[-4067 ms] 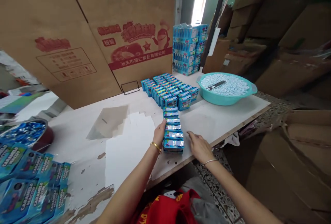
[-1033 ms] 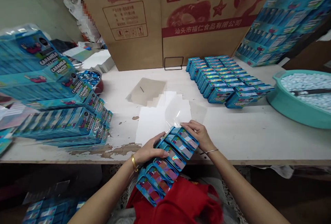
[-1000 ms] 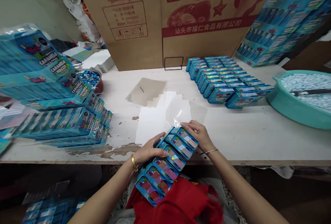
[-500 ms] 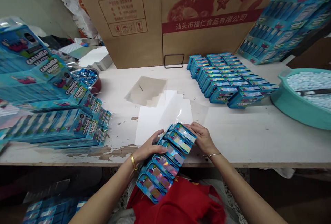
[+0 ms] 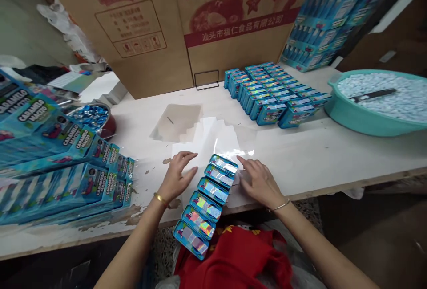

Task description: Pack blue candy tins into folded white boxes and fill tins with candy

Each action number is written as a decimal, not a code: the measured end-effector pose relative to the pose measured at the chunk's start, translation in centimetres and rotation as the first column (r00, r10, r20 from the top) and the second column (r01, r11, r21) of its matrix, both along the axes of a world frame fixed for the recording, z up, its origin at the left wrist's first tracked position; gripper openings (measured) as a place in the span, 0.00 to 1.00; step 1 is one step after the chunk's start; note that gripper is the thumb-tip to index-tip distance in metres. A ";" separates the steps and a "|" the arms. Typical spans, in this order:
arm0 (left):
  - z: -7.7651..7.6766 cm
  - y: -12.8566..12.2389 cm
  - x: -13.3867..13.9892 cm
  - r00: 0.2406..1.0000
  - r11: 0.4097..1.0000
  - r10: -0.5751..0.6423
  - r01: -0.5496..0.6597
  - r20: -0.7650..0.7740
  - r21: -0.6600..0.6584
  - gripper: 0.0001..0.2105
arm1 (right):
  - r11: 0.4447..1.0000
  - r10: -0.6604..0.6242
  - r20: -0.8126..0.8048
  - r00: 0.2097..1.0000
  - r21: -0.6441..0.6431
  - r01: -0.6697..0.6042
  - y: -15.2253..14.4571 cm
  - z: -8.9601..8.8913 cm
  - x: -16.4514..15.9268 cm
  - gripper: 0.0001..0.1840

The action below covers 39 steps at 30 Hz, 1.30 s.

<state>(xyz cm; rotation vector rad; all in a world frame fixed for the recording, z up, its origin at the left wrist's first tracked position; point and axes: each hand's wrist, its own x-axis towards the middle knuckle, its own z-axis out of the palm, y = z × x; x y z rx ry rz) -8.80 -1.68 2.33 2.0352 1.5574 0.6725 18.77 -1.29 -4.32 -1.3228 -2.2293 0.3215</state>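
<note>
A slanting row of several small blue tins (image 5: 206, 206) with shiny labels lies in front of me, its near end reaching past the table edge over my red clothing. My left hand (image 5: 176, 175) is left of the row's far end, thumb and fingers apart, holding nothing. On the other side, my right hand (image 5: 260, 180) is open too, index finger stretched toward the farthest tin. Beneath that far end are white paper sheets (image 5: 187, 155) and a glossy clear film (image 5: 230, 144).
Wrapped blue boxes (image 5: 83, 186) are stacked at left, beside a bowl of blue-wrapped pieces (image 5: 91, 117). Upright blue packs (image 5: 270, 93) stand in rows at back right. A teal tub (image 5: 367, 120) of pale pieces is at right. A large carton (image 5: 160, 66) stands behind.
Both hands have let go of the tins and moved apart to either side. The row now lies lower and straighter. My view has turned to the right.
</note>
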 end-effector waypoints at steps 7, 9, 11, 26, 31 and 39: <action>-1.9 4.8 3.1 0.881 0.957 -0.080 0.199 -0.466 0.212 0.09 | 0.963 -0.229 0.046 0.972 0.158 0.219 -0.4 0.5 -2.0 0.11; -2.0 5.2 3.3 0.872 0.933 0.000 0.177 -0.490 0.315 0.12 | 0.942 -0.270 -0.008 0.963 0.206 0.266 -0.3 1.2 -2.5 0.12; -1.8 5.2 3.3 0.884 0.905 0.033 0.172 -0.467 0.389 0.13 | 0.929 -0.277 -0.039 0.960 0.243 0.278 -0.5 1.8 -2.9 0.12; 1.7 5.1 3.5 0.877 0.900 -0.153 0.313 -0.455 0.302 0.14 | 0.958 -0.256 -0.287 0.923 0.053 0.282 -2.0 3.8 -3.7 0.11; 1.3 4.9 3.5 0.933 0.951 -0.102 0.193 -0.344 0.243 0.15 | 0.959 -0.264 -0.319 0.910 0.015 0.283 -2.0 3.9 -4.1 0.11; 0.6 4.8 3.0 0.938 0.922 -0.124 0.229 -0.323 0.313 0.15 | 0.954 -0.259 -0.308 0.916 0.067 0.292 -2.2 4.0 -4.4 0.11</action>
